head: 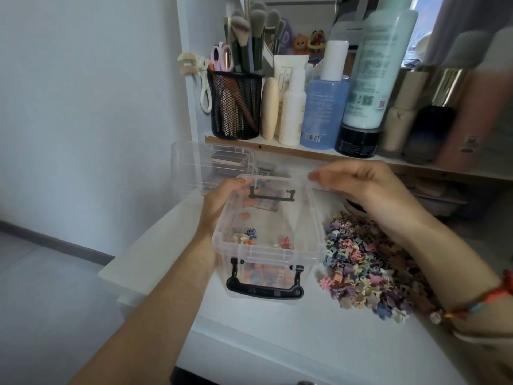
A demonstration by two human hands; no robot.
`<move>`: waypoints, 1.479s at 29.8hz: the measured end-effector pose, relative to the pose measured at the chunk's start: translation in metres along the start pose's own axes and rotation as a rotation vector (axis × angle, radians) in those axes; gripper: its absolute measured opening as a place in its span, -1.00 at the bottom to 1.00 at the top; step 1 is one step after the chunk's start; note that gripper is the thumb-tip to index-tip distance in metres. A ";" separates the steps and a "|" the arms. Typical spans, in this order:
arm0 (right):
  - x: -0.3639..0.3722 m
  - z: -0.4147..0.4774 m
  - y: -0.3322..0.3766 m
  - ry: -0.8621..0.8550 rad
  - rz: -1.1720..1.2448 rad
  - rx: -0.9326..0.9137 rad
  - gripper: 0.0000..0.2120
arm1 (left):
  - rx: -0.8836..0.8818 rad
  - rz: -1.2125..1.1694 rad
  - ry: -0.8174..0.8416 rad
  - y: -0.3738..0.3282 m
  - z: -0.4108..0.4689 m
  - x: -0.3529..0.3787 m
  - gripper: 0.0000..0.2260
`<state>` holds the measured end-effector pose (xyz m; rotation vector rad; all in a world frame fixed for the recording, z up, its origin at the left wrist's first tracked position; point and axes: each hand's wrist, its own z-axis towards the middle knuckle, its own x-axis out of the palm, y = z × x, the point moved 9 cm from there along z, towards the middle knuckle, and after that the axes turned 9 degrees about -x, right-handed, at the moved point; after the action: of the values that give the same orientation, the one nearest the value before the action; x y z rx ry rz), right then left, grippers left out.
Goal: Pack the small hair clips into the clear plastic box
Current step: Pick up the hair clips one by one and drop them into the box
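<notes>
- The counter (277,343) carries the work, and the clear plastic box (266,252) is nearest on it, lid off, with its black handle (263,290) turned toward the person.
- A few clips (251,237) lie on the box floor. More colour shows through the near wall behind the handle, too blurred to tell what it is.
- Just to the right of the box, the heaped pile of small hair clips (369,268) sits on the counter, apart from the box wall. By far the larger share is there, so I judge the packing has barely begun.
- The left grip (222,207) grasps the box's left wall, with fingertips showing through the clear plastic.
- The right grip (358,182), with a red cord bracelet (494,298) on its wrist, has its fingers curled and pinches the far right corner of the rim.
- The step in hand looks like settling the box beside the pile (I cannot tell whether it rests flat or is slightly lifted).
- The next move would call for the right grip to let go, drop to the pile and gather clips, then carry them over the right wall while the left steadies the box.
- Behind lies another clear container or lid (194,165), and beyond it a shelf (277,147) with a mesh cup (236,107) of brushes and several bottles.
</notes>
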<state>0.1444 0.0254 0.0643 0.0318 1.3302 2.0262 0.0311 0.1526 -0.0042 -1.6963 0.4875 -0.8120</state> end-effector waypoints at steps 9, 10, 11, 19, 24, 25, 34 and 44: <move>0.000 -0.008 -0.049 0.312 -0.908 0.179 -0.78 | 0.011 -0.018 0.007 0.000 -0.002 0.000 -0.76; -0.002 -0.007 -0.049 0.291 -0.909 0.176 -0.79 | 0.012 -0.012 -0.001 0.000 -0.002 -0.001 -0.76; -0.004 -0.006 -0.048 0.263 -0.907 0.169 -0.80 | 0.015 -0.010 -0.008 0.000 -0.002 -0.001 -0.76; 0.001 0.000 0.008 0.005 -0.041 -0.079 -0.80 | 0.026 -0.004 -0.016 -0.001 -0.002 -0.001 -0.79; -0.006 -0.003 -0.026 0.111 -0.742 0.049 -0.89 | 0.014 -0.007 -0.007 0.000 -0.001 -0.001 -0.78; -0.001 -0.006 -0.038 0.206 -0.827 0.103 -0.89 | 0.016 -0.005 -0.011 0.000 0.000 -0.001 -0.78; -0.010 -0.001 -0.023 -0.040 -0.446 0.037 -0.91 | 0.023 0.005 -0.025 0.000 -0.001 -0.001 -0.79; -0.017 -0.004 -0.036 0.039 -0.751 0.100 -0.87 | 0.030 0.005 -0.049 0.000 -0.001 -0.004 -0.78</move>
<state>0.1752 0.0202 0.0388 -0.4043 1.2196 1.3284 0.0277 0.1544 -0.0049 -1.6828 0.4434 -0.7688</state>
